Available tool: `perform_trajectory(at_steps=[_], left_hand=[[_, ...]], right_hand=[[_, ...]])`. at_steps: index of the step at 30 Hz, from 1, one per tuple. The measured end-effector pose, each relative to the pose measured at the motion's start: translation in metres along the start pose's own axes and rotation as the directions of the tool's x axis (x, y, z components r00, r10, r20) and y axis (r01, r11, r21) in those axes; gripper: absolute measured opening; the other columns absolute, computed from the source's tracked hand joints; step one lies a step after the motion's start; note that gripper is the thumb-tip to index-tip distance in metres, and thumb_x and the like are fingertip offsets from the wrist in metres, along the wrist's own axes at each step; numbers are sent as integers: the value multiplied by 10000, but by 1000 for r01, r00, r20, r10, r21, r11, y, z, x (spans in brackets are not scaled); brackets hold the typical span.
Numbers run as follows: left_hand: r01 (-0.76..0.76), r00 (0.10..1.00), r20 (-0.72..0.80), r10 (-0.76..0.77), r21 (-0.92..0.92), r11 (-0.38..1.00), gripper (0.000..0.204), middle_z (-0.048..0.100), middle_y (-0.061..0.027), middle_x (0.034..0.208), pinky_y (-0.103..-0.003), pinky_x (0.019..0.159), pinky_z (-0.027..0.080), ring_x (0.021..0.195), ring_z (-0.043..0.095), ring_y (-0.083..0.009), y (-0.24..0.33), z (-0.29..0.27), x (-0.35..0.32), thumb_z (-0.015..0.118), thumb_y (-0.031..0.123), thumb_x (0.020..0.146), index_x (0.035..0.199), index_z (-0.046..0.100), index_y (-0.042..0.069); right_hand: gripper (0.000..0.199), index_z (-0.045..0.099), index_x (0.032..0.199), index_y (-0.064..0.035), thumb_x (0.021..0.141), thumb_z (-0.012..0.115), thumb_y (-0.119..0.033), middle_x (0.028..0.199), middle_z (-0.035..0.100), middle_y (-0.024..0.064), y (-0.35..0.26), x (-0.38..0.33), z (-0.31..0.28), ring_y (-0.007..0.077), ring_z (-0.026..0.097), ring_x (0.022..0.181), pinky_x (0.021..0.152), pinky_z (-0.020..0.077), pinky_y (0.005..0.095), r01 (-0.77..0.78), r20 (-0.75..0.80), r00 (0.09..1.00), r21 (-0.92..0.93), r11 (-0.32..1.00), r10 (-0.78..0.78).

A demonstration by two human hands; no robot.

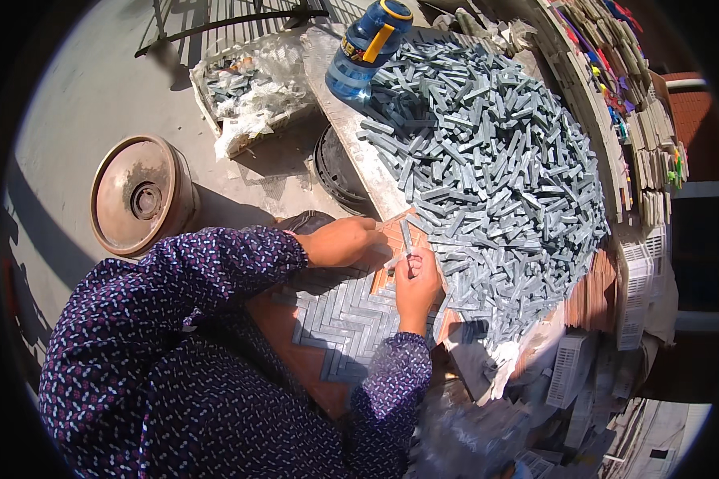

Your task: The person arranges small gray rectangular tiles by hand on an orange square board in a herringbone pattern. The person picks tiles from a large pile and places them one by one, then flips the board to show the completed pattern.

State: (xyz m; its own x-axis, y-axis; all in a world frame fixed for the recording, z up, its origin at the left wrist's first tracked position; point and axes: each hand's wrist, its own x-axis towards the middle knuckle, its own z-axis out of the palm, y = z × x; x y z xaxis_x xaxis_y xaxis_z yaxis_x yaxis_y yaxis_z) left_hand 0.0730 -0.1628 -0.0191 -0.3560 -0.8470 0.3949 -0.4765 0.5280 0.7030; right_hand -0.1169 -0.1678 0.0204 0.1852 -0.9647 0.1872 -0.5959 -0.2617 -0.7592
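Note:
My right hand [417, 289] is closed in a pinch on a narrow grey stone strip [407, 235], which points away from me. To its left, my left hand [343, 242] reaches over the orange-brown tray [315, 359]. Its fingers are curled together, and whatever they hold, if anything, is hidden. Grey strips laid in a herringbone pattern [335, 315] fill much of the tray, below both hands. Orange slots show bare around the fingertips and at the tray's far end. A large heap of loose grey strips [495, 152] lies just beyond and right of my right hand.
A blue water bottle [363, 52] with a yellow handle stands on the board at the heap's far left. A round brown drum [136, 195] and a box of plastic-wrapped scraps [252, 88] are on the floor. White plastic crates [571, 367] and stacked boards [607, 104] crowd the right.

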Motion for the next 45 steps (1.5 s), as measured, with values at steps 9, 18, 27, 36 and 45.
perform_trajectory(at_steps=[9, 18, 27, 36, 45], left_hand=[[104, 994, 16, -104, -28, 994, 307, 574, -161, 859, -414, 743, 474, 852, 580, -349, 11, -17, -33, 566, 31, 762, 1065, 609, 11], [64, 996, -64, -67, -55, 996, 164, 577, -149, 823, -421, 725, 474, 829, 584, -342, 4, 3, -24, 601, 68, 747, 903, 634, 29], [86, 996, -25, -86, -2, 996, 131, 583, -150, 853, -415, 751, 474, 857, 583, -349, 8, 4, -22, 552, 77, 792, 888, 629, 30], [110, 988, -95, -118, -83, 990, 232, 581, -136, 887, -394, 764, 472, 880, 576, -330, 15, -8, -27, 611, 40, 773, 1003, 637, 39], [116, 993, 13, -119, 140, 983, 390, 577, -88, 918, -368, 812, 448, 899, 532, -271, 44, 37, -1, 709, 219, 718, 1056, 595, 60]], right_hand=[[226, 612, 954, -31, 738, 673, -6, 805, 629, 178, 2, -5, 6, 355, 616, 727, 629, 475, 401, -10, 193, 980, -193, 981, 48], [213, 619, 955, -3, 745, 653, 17, 879, 627, 167, 5, -14, -1, 321, 615, 781, 659, 486, 367, 64, 212, 977, -173, 983, -26], [227, 602, 970, 24, 780, 665, -83, 902, 623, 170, 12, -10, -18, 311, 596, 871, 783, 464, 387, -28, -70, 998, -385, 922, 1], [255, 631, 884, -71, 686, 749, -178, 1032, 546, 172, 20, 18, -12, 343, 577, 910, 770, 469, 402, -271, -15, 952, -499, 823, 305], [262, 596, 906, -42, 683, 734, -57, 986, 550, 171, 24, -6, -18, 357, 546, 943, 817, 438, 412, -8, -36, 999, -416, 909, -8]])
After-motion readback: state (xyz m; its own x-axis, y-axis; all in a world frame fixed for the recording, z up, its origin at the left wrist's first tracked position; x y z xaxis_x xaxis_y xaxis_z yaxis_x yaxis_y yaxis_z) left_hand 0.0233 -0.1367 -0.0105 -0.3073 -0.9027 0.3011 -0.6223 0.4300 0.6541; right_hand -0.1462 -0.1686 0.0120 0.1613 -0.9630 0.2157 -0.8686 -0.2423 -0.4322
